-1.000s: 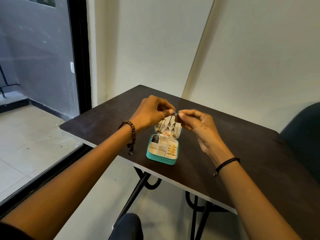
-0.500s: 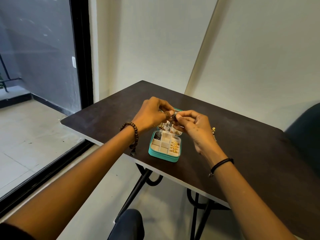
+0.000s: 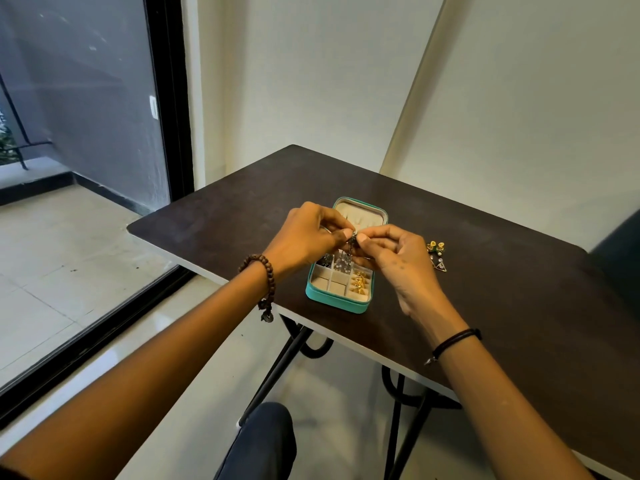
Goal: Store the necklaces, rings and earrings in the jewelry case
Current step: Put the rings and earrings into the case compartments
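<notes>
A teal jewelry case [image 3: 313, 292] lies open near the table's front edge, its lid [image 3: 362, 211] raised at the back. Gold rings [image 3: 359, 283] fill its right-hand slots, dark pieces [image 3: 325, 260] sit in a back-left compartment. My left hand [image 3: 304, 237] and my right hand [image 3: 401, 258] meet above the case, fingertips pinching one small dangling earring [image 3: 352, 245] between them. Loose yellow-flower earrings [image 3: 435, 247] and a triangular piece [image 3: 440, 266] lie on the table just right of my right hand.
The dark table [image 3: 519, 306] stands in a wall corner, its white front edge close to me. A glass door with a black frame [image 3: 173, 133] is on the left. A dark chair back [image 3: 620, 251] shows at the far right. My knee [image 3: 266, 441] is below the table.
Both hands have sunk lower and closer to the case, still pinching the earring. The camera view tilted down, bringing the loose earrings at the right into sight.
</notes>
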### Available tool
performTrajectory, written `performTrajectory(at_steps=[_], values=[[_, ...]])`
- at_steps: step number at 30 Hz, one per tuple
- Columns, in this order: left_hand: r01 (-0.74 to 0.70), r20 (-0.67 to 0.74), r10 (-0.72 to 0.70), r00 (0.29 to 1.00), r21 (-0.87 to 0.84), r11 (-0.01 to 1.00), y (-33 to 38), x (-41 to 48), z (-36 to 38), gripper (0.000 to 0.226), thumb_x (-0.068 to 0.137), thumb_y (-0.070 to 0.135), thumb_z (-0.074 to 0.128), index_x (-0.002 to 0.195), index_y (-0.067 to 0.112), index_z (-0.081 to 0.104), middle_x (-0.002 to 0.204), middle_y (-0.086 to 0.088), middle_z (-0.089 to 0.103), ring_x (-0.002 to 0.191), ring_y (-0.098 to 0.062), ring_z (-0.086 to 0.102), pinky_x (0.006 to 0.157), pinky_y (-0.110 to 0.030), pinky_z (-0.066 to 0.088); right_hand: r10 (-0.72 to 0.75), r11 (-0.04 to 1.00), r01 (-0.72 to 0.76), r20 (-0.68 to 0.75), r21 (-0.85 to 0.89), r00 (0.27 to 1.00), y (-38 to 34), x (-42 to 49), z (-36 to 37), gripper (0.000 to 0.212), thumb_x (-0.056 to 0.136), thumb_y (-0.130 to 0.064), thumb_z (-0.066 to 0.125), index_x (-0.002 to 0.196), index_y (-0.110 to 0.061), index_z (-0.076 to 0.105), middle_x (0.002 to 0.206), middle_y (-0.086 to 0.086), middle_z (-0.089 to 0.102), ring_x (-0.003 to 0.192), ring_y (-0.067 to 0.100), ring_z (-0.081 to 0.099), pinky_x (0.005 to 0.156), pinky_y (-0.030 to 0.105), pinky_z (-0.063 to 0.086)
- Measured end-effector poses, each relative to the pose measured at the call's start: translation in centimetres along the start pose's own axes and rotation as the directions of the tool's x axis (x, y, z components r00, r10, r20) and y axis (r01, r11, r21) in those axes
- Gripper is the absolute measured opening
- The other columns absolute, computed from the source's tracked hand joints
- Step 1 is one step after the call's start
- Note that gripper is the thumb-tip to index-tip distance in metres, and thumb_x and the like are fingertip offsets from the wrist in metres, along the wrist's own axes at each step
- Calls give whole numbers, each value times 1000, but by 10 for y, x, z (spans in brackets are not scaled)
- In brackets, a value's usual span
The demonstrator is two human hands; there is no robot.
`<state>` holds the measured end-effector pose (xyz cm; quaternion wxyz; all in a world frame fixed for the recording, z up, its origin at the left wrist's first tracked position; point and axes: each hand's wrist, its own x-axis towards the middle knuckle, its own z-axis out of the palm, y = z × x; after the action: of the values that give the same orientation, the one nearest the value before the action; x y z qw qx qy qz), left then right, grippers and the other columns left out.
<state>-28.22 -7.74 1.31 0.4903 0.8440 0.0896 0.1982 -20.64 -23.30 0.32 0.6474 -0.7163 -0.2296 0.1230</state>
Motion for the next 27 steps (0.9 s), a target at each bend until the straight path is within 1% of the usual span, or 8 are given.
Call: performTrajectory(at_steps=[5, 8, 10, 12, 16, 20, 23, 27], values=[[45, 42, -46, 998, 19, 999, -7, -7, 5, 17, 92, 18, 66, 108, 14, 70, 109, -1, 70, 93, -12, 70, 74, -24, 60, 1, 996, 1, 20, -91, 1000, 10, -6, -1, 8, 92, -14, 71, 100, -14, 71, 93, 4, 78, 88, 16, 76, 79, 32, 62], [55, 46, -58, 997, 61, 997, -10, -11, 7, 13, 91, 21, 67, 104, 18, 69, 111, 0, 70, 92, -11, 70, 70, -21, 60, -14, 982, 14, 1, -189, 1000, 13, -7, -1, 6, 91, -17, 72, 97, -20, 73, 99, -1, 75, 93, 12, 73, 78, 28, 61], [64, 44, -68, 997, 91, 994, -11, -12, 7, 12, 91, 22, 66, 103, 19, 69, 113, 1, 69, 94, -13, 71, 73, -27, 61, -44, 956, 41, -1, -292, 999, 13, -6, -2, 8, 91, -20, 73, 98, -23, 74, 101, -10, 72, 93, 5, 69, 73, 21, 57], [71, 45, -77, 996, 124, 990, -13, -13, 7, 11, 92, 23, 66, 103, 21, 69, 112, 2, 70, 95, -14, 71, 75, -32, 62, -62, 931, 58, 1, -361, 998, 12, -6, -1, 10, 91, -20, 73, 100, -24, 74, 98, -15, 69, 90, -2, 64, 67, 15, 52], [89, 30, -97, 995, 199, 976, -14, -11, 8, 12, 92, 23, 66, 104, 25, 65, 111, 3, 69, 94, -14, 71, 71, -33, 62, -110, 885, 111, 29, -453, 994, 14, 0, 0, 13, 92, -16, 72, 100, -25, 70, 96, -13, 68, 89, -1, 64, 68, 12, 52], [74, 26, -86, 996, 313, 947, -14, -10, 12, 15, 91, 26, 68, 106, 27, 64, 114, 5, 67, 90, -13, 70, 69, -31, 62, -117, 849, 127, 52, -514, 992, 18, 4, 2, 14, 91, -15, 73, 102, -23, 69, 96, -13, 67, 87, -2, 64, 63, 9, 51], [69, 0, -73, 997, 324, 944, -13, -10, 14, 17, 91, 26, 69, 107, 26, 65, 118, 6, 65, 93, -13, 69, 68, -29, 62, -143, 830, 140, 38, -539, 989, 21, 3, 0, 13, 92, -15, 72, 102, -23, 68, 94, -16, 63, 84, -3, 62, 57, 6, 48], [71, -5, -73, 997, 317, 946, -10, -9, 14, 17, 91, 23, 68, 108, 25, 66, 120, 6, 64, 103, -18, 68, 69, -27, 61, -181, 828, 158, 11, -538, 983, 23, 0, -9, 14, 92, -15, 72, 104, -21, 69, 96, -14, 64, 85, -2, 62, 57, 8, 49]])
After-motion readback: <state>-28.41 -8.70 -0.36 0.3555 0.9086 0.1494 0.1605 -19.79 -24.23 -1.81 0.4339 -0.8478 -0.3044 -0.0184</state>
